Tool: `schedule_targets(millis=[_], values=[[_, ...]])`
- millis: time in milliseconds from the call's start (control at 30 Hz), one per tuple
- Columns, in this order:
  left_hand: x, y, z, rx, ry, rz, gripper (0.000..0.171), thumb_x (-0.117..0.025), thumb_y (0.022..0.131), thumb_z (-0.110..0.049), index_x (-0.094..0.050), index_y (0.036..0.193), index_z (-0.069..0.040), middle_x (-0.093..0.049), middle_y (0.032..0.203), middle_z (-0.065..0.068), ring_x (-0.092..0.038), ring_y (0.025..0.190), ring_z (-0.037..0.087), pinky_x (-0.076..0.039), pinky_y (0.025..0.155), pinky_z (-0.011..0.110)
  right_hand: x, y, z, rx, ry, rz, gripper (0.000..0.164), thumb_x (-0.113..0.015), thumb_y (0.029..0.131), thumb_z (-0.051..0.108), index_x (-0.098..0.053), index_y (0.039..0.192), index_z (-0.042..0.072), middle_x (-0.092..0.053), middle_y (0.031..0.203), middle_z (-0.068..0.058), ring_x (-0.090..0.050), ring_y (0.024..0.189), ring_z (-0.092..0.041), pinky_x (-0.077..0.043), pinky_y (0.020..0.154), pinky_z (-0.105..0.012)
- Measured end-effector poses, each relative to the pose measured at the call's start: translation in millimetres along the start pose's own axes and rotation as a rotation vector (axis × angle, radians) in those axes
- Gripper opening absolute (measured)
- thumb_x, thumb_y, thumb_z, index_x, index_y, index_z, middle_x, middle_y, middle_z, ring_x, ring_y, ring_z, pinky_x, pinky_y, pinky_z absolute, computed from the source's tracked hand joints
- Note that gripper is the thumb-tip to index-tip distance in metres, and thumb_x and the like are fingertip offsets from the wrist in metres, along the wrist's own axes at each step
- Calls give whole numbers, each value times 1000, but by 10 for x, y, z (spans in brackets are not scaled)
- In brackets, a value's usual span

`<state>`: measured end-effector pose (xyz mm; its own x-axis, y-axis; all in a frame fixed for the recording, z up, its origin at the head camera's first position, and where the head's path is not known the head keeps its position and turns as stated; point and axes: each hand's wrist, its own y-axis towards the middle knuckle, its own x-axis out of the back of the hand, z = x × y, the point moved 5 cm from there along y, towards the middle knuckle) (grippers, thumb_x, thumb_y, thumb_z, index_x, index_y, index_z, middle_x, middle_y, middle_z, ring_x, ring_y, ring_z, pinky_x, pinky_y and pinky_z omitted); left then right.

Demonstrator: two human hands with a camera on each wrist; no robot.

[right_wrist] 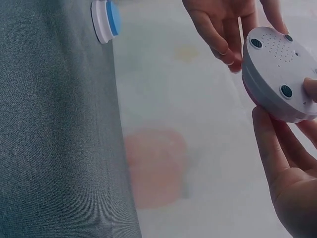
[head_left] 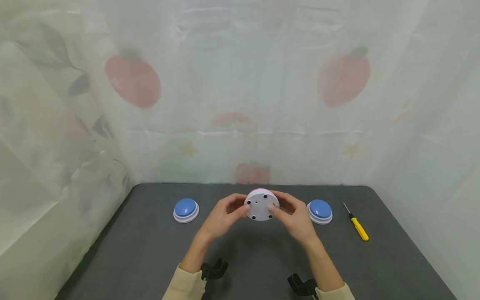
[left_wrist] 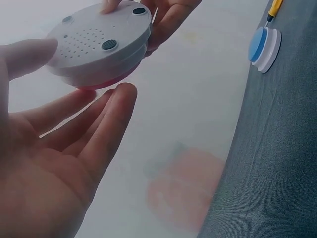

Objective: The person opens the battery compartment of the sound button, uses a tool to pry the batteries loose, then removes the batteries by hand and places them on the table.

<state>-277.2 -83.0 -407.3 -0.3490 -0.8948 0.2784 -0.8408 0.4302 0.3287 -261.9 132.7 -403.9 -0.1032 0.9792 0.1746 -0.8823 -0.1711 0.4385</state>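
Between our left hand [head_left: 220, 217] and right hand [head_left: 298, 220], both pinching its rim, we hold the round button [head_left: 260, 207], underside tilted towards us, neither hand nearer.

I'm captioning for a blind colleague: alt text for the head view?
A person's left hand and right hand hold a white disc, underside showing, over a dark table; one blue button sits left, another blue button right, beside a yellow screwdriver.

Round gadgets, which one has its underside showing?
The pink-edged gadget between the left hand and right hand; both blue gadgets rest dome up on the table.
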Motion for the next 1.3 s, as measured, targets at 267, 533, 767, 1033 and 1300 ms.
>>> schedule_targets(millis=[267, 533, 767, 1033, 1300], values=[[12, -8, -34, -34, 38, -87, 36, -71, 96, -14, -64, 131, -8, -68, 121, 9, -65, 110, 25, -54, 92, 45, 13, -17, -22, -51, -45, -16, 38, -75, 92, 14, -67, 129, 10, -70, 120, -6, -64, 109, -25, -54, 89, -29], [-41, -9, -59, -70, 0, -71, 51, -76, 92, -9, -57, 139, -11, -63, 126, 7, -60, 116, 24, -53, 93, 46, 19, -22, -70, -121, 1, -30, 38, -74, 93, 13, -66, 129, 2, -69, 118, -15, -66, 104, -25, -54, 85, -27], [-81, -23, -76, -61, 3, -30, 60, -78, 90, -9, -53, 144, -17, -60, 131, 3, -57, 121, 26, -53, 94, 40, -2, -20, -86, -125, 7, -5, 34, -72, 95, 13, -67, 126, 0, -69, 113, -16, -67, 97, -22, -55, 82, -28], [-130, -35, -85, -56, 12, 35, 73, -81, 87, -11, -45, 151, -18, -54, 137, 0, -53, 125, 20, -50, 98, 40, -20, -17, -116, -191, 16, 0, 32, -70, 96, 17, -69, 122, -2, -70, 108, -17, -66, 91, -23, -57, 77, -31], [-162, -36, -47, -14, -6, 99, 88, -86, 83, -15, -36, 156, -23, -49, 142, 1, -55, 122, 22, -50, 99, 37, -36, -10, -116, -267, 47, -11, 32, -69, 98, 21, -70, 117, -5, -71, 98, -15, -67, 80, -21, -59, 72, -35]])
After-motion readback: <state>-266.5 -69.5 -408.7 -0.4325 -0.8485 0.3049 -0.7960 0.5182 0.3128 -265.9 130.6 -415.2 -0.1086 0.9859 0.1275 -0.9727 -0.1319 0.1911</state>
